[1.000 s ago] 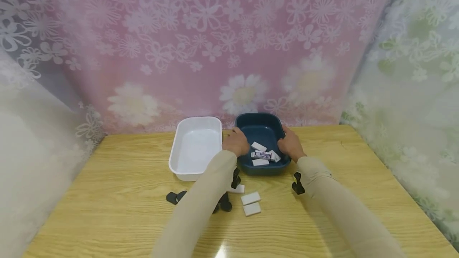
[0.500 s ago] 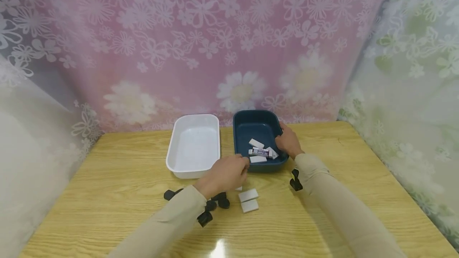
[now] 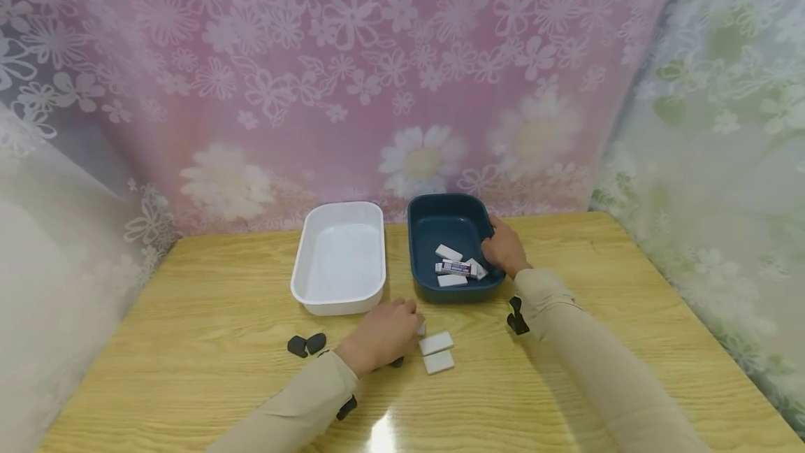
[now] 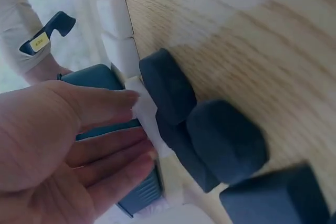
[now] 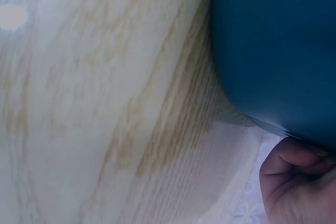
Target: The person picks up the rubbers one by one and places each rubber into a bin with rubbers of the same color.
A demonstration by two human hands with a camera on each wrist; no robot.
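Note:
My left hand (image 3: 385,334) is over the table in front of the two basins, its thumb and fingertips at a white eraser (image 4: 148,114). In the left wrist view the thumb and fingers are extended and spread apart around that eraser. Two more white erasers (image 3: 437,352) lie side by side just to its right. My right hand (image 3: 505,249) grips the right rim of the dark blue basin (image 3: 440,212). Inside that basin are several white erasers (image 3: 449,252), one in a printed sleeve (image 3: 456,268).
A white basin (image 3: 339,208) stands left of the blue one, at the back of the wooden table (image 3: 207,285). Several black rounded pieces (image 4: 227,140) lie beside and under my left hand, with others (image 3: 316,343) further left. Floral cloth (image 3: 283,89) hangs behind.
My left hand has let go of the blue basin's left rim and come down toward me to the white eraser on the table. The right hand has stayed on the rim.

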